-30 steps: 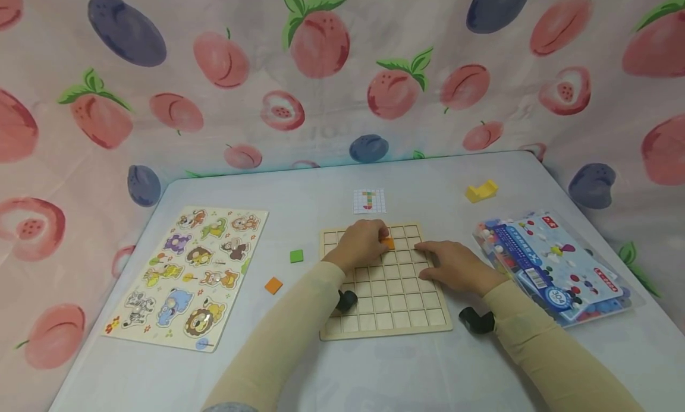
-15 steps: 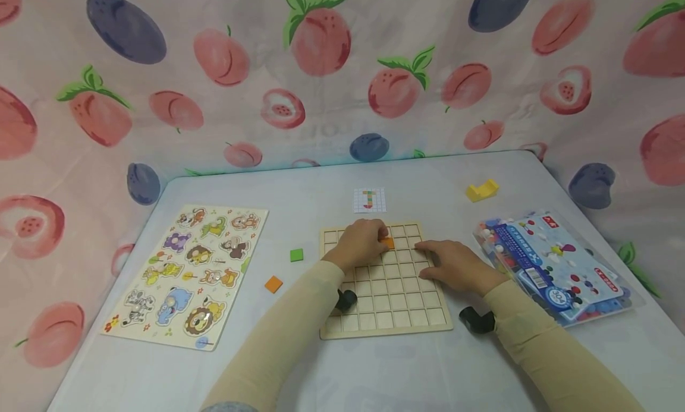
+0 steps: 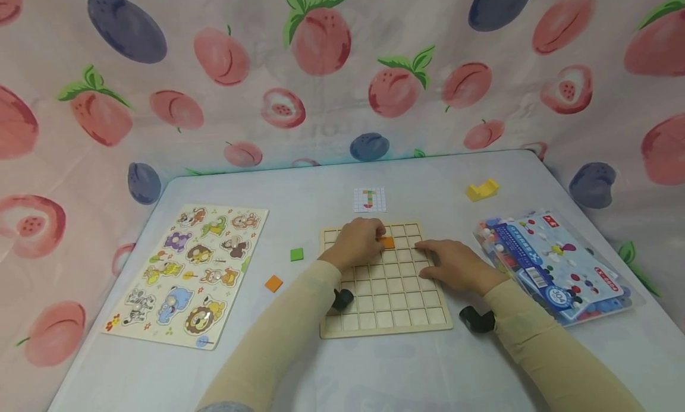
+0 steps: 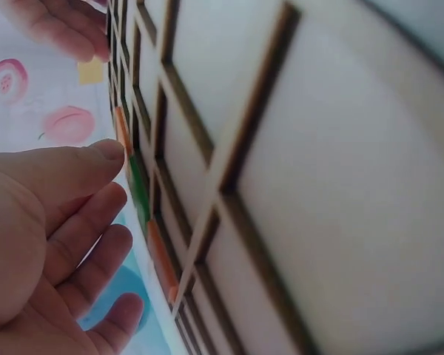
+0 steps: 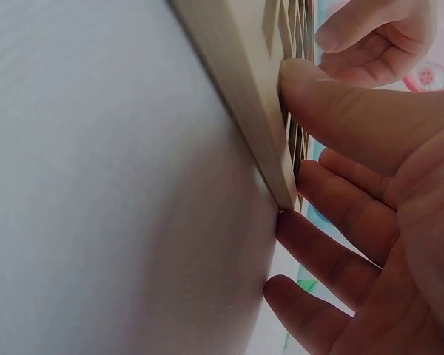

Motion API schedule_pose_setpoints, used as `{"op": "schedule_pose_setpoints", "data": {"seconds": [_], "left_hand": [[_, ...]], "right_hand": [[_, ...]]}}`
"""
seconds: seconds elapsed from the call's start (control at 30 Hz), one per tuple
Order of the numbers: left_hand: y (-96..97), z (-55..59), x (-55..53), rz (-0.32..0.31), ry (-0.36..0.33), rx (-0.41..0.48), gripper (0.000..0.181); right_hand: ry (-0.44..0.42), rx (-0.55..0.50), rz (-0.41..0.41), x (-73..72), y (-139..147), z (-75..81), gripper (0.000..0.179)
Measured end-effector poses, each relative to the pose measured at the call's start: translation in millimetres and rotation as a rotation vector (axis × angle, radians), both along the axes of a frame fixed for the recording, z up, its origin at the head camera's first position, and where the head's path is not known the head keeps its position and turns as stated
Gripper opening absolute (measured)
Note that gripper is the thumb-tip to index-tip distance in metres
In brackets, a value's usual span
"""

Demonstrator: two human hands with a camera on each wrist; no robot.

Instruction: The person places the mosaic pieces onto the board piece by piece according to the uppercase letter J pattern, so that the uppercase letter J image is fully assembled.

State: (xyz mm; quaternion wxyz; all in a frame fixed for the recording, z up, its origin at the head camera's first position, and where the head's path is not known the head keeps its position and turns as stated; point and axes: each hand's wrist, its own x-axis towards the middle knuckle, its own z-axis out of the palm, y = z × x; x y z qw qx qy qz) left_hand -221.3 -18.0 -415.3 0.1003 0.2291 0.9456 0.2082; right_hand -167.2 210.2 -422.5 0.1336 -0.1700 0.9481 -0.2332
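My left hand (image 3: 354,241) is over the upper part of a wooden grid board (image 3: 385,333), fingertips right beside an orange square tile (image 3: 387,242) lying in a cell. Seen from the left wrist, a green tile (image 4: 138,185) lies between this orange tile (image 4: 122,127) and another orange tile (image 4: 161,259), all set in the grid. The thumb tip is close by the first two tiles, and the fingers are loosely bent. At the board's right edge rests my right hand (image 3: 455,264), its thumb on the grid and its fingers spread along the rim.
Left of the board lie a loose green tile (image 3: 297,254) and a loose orange tile (image 3: 273,283). Behind it is a small pattern card (image 3: 377,200). An animal puzzle (image 3: 187,275) lies left, a plastic box (image 3: 556,269) right, a yellow piece (image 3: 482,190) back right.
My left hand has shifted slightly left and back from the orange tile, so more of that tile shows. The right hand has stayed in place.
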Motion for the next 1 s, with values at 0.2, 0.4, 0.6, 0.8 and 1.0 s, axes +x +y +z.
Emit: {"op": "schedule_pose_setpoints", "data": {"seconds": [0.2,0.4,0.6,0.8,1.0], "left_hand": [[-8.4,5.5,0.4,0.017,-0.014,0.022,0.027],[-23.1,12.2,3.5,0.034,-0.008,0.030,0.029],[-36.4,18.5,6.7,0.049,0.007,0.021,0.028],[-45.6,19.8,9.7,0.072,0.012,0.011,0.028],[-54.7,19.2,13.2,0.100,0.013,0.023,0.028]], "right_hand": [[-0.003,0.006,-0.008,-1.1,-1,-1.0,0.059],[0.001,0.012,-0.010,-1.1,-1,-1.5,0.060],[-0.009,0.012,-0.019,-0.5,-1,-0.3,0.060],[-0.019,0.002,-0.020,0.1,-1,0.6,0.060],[-0.021,-0.005,-0.025,-0.4,-1,-0.3,0.059]]}}
